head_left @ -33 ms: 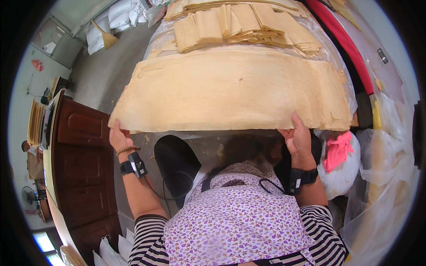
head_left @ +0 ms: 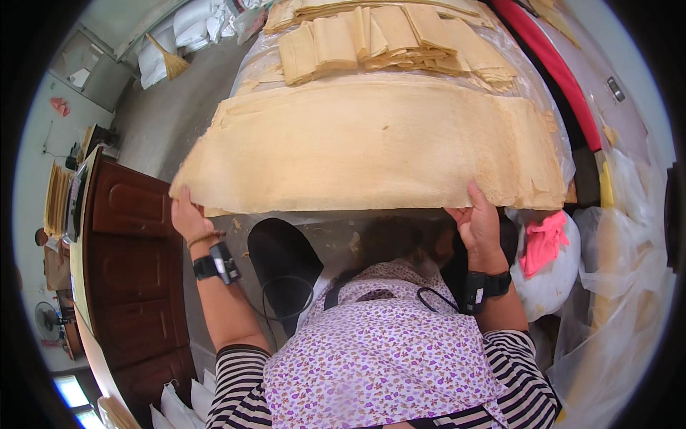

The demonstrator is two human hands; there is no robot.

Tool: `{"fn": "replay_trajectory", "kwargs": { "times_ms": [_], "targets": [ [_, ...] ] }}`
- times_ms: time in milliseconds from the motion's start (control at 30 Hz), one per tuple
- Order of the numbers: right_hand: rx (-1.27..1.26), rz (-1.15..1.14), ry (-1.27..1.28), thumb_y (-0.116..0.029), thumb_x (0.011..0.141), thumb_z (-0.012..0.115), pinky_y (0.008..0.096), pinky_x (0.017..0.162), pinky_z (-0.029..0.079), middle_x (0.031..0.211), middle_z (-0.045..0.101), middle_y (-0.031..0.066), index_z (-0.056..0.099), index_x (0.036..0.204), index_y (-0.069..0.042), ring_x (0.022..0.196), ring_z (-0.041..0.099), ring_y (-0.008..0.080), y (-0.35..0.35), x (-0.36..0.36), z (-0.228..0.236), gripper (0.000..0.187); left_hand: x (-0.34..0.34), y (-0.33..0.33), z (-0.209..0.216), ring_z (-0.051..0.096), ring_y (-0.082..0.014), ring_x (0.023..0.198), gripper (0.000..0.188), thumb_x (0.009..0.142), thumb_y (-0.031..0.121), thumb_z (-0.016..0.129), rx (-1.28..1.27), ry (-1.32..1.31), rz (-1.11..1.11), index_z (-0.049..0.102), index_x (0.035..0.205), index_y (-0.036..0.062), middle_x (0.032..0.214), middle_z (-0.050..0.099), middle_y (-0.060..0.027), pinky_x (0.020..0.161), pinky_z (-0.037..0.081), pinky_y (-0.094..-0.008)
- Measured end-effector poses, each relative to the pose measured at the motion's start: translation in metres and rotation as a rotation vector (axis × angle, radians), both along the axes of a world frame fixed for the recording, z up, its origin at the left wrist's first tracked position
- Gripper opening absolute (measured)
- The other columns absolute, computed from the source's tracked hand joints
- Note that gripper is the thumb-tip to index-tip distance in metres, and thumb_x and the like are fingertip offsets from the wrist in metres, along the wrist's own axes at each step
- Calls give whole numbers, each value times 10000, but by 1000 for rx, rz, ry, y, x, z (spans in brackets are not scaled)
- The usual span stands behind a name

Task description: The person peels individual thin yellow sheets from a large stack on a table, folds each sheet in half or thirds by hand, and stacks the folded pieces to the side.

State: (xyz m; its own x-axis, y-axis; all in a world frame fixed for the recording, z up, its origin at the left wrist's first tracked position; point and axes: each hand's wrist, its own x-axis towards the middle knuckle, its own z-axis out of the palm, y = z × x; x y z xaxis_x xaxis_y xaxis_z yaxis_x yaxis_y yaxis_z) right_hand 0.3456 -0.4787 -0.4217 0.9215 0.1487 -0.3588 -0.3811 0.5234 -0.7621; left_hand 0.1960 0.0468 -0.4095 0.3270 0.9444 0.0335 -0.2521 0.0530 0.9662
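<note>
A wide, thin tan sheet (head_left: pixel 336 150), with the look of dried tofu skin, lies over a stack of similar sheets on the table. Its near left corner is pinched between the thumb and fingers of my left hand (head_left: pixel 190 214), raised a little beyond the stack's edge. My right hand (head_left: pixel 477 222) grips the near edge toward the right, thumb on top and fingers underneath. The layered ragged edge of the stack (head_left: pixel 539 157) shows to the right of the sheet. Folded tan sheets (head_left: pixel 371 43) lie in a row behind it.
Clear plastic film (head_left: pixel 539 71) covers the table. A dark red wooden cabinet (head_left: pixel 136 264) stands to my left, and a white bag (head_left: pixel 550 282) with a pink cloth (head_left: pixel 544 243) on it sits at the right. A broom (head_left: pixel 171 61) leans by white sacks (head_left: pixel 196 25) at the far left.
My left hand has shifted slightly to the left and up, taking the sheet's corner with it. The right hand has barely moved and keeps its grip.
</note>
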Motion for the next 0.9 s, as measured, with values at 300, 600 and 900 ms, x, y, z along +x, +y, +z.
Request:
{"fn": "replay_trajectory", "kwargs": {
  "times_ms": [300,600,900],
  "targets": [
    [10,17,2,-262,1039,529,387,809,615,1196,673,123,551,1312,-1,1020,698,245,15,-20,3,378,115,-255,55,681,-218,821,175,891,33,663,1194,237,-401,709,1059,46,935,725,-100,746,552,-319],
    [72,192,-56,-318,1072,464,375,882,590,1249,625,105,508,1369,-52,1090,652,212,14,-36,4,401,112,-346,33,669,-294,1069,349,811,105,717,1407,146,-902,678,1158,93,1138,708,-109,896,532,-398],
    [-33,424,-106,-350,1072,470,360,957,547,1329,584,86,456,1443,-41,1189,595,190,13,-47,11,483,93,-328,36,578,-271,1240,419,810,128,672,1588,271,-1075,627,1225,95,1301,636,-66,1047,427,-433]
  ]
}}
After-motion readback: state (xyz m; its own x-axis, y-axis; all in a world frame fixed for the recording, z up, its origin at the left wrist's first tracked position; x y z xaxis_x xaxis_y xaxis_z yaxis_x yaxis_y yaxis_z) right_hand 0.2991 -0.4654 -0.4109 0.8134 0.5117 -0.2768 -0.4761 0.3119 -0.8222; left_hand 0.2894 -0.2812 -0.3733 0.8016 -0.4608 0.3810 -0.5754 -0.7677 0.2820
